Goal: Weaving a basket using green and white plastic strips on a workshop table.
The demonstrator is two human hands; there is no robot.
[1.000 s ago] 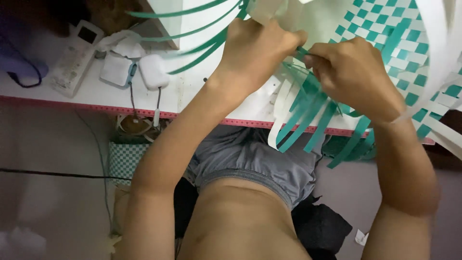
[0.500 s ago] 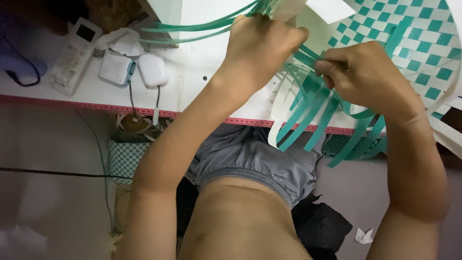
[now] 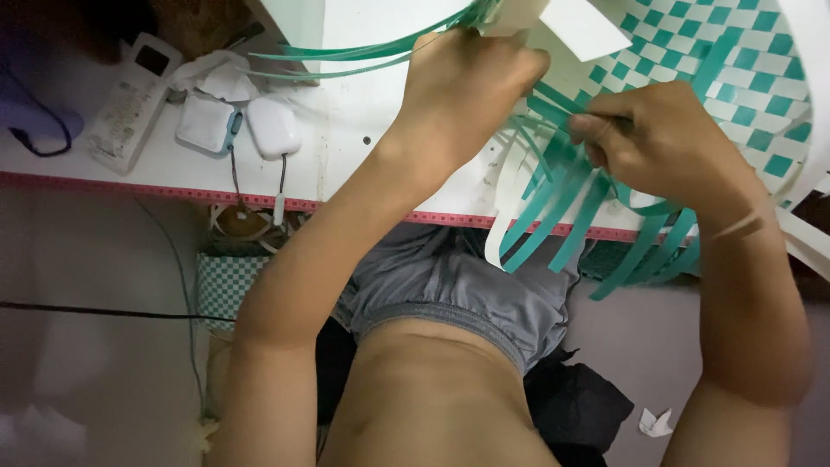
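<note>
Since half a second ago both hands have drifted slightly rightward and lower in the frame, and the long green strips arching toward the upper left now lie flatter over the white table [image 3: 372,177].

Upper centre, the left hand [image 3: 467,91] is clenched, knuckles toward the camera, pinching the gathered ends of several thin teal-green plastic weaving strips [image 3: 553,212] against a wide white strip; it seems to hold them taut so they do not slip out of the weave. To its right, the right hand [image 3: 666,143] is closed too, its fingertips [image 3: 592,125] gripping one or two of the same green strips where they leave the mat, apparently to steer them over and under.

The work itself, a half-woven checkered mat of green and white plastic strips [image 3: 735,78], fills the upper right corner, resting on the table and partly hidden behind the right hand. Loose green ends hang off the table edge in the middle right, beside a curling white strip.

At the upper left of the table lie a white remote control [image 3: 130,99], a square white charger with a blue side [image 3: 206,123] and a rounded white earbud case [image 3: 273,126], well apart from the hands. A small crumpled white paper scrap [image 3: 654,423] lies on the floor at lower right.
</note>
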